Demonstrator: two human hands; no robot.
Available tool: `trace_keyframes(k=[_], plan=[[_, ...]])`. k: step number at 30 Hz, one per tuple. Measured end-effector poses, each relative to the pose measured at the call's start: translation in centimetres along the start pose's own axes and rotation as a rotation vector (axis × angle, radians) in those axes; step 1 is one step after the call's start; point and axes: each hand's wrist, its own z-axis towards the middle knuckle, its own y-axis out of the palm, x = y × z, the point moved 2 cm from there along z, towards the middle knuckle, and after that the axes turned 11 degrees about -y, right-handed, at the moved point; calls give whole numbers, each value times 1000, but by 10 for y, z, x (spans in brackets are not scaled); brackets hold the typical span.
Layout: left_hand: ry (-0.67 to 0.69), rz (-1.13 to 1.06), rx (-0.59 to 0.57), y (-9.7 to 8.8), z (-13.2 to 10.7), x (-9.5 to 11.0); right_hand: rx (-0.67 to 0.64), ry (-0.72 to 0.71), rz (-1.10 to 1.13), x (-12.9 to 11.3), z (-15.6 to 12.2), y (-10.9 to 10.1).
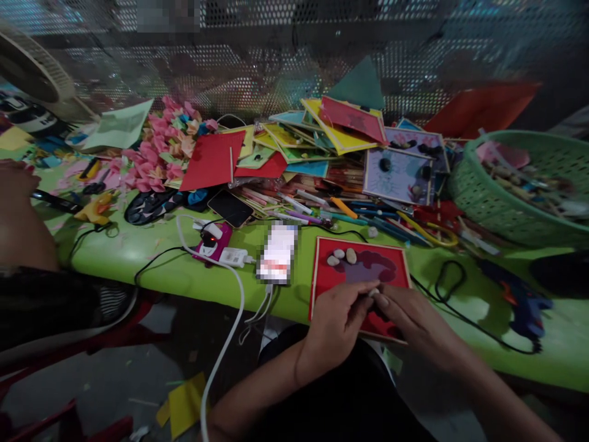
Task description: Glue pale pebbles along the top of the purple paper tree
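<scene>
My left hand [334,322] and my right hand [411,313] meet over the lower part of a framed red board [324,285]. Their fingertips are closed together around a small pale pebble [374,293], which is mostly covered by the fingers. Flat on the red board lies a dark purple tree-like shape [377,261]. Three pebbles [351,255] rest near the board's upper left, beside that shape. To the right of my right hand, a dark blue glue gun [524,307] lies on the green table [473,331].
A phone [278,252] and a power strip [215,242] with cables lie left of the board. Behind are pens, stacked framed pictures [398,175] and pink paper flowers [161,144]. A green basket [478,184] stands at right. Another person's arm [25,221] rests at far left.
</scene>
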Motion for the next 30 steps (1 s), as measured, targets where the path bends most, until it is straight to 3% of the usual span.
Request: trace_keyframes(k=[9,16,21,30], plan=[[54,172,49,12,-9,-8,163,61,37,7,-9,18],[16,133,36,16,-8,-13,199,121,157,13,-12,25],[7,95,75,12,-4,-6,191,167,272,11,-12,26],[29,183,-3,16,-9,-17,186,145,258,12,-6,23]])
